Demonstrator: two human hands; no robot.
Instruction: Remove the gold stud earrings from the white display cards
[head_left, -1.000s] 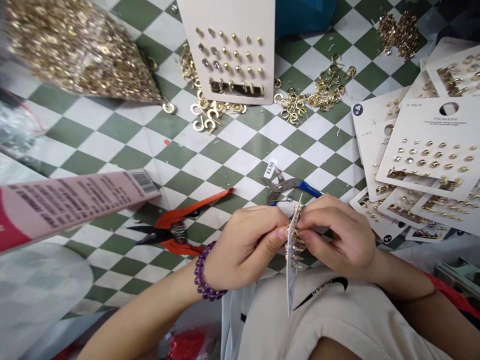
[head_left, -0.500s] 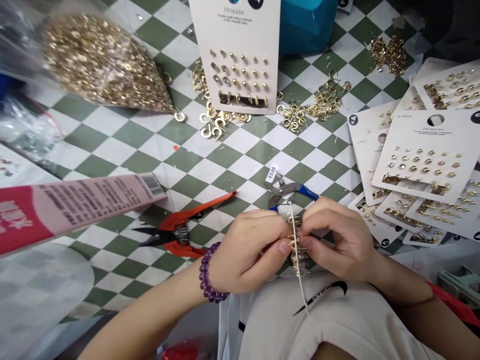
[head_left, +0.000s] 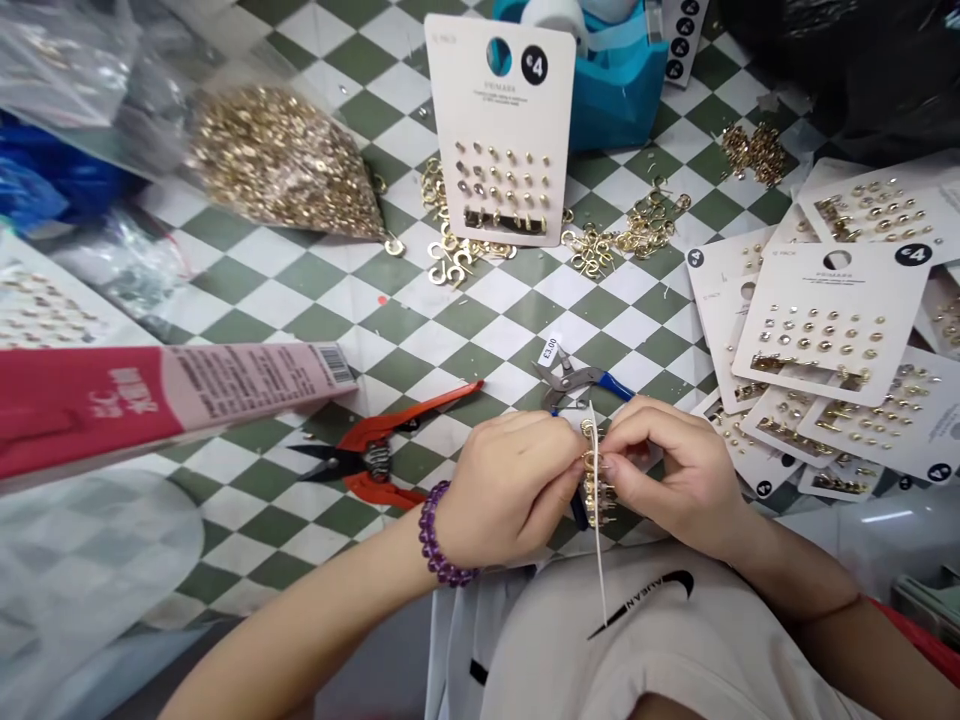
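Note:
A white earring card [head_left: 598,560] stands edge-on between my two hands, above my lap. Gold earrings [head_left: 595,490] stick out from both of its faces. My left hand [head_left: 510,490], with a purple bead bracelet on the wrist, pinches the card from the left. From the right, my right hand [head_left: 667,470] pinches at the gold pieces near the card's top. The fingertips of both hands meet at the card.
Blue-handled pliers [head_left: 577,378] and orange snips [head_left: 382,450] lie on the green-and-white checked table [head_left: 450,330]. A filled earring card [head_left: 501,130] leans at the back, with loose gold hoops [head_left: 622,235] and a bag of gold parts [head_left: 285,160] nearby. Several finished cards [head_left: 825,330] pile up at right. A pink box [head_left: 165,390] lies at left.
The view has tilted up, so the table things sit lower in the picture. The card has turned more edge-on, and my fingers have shifted up to its top.

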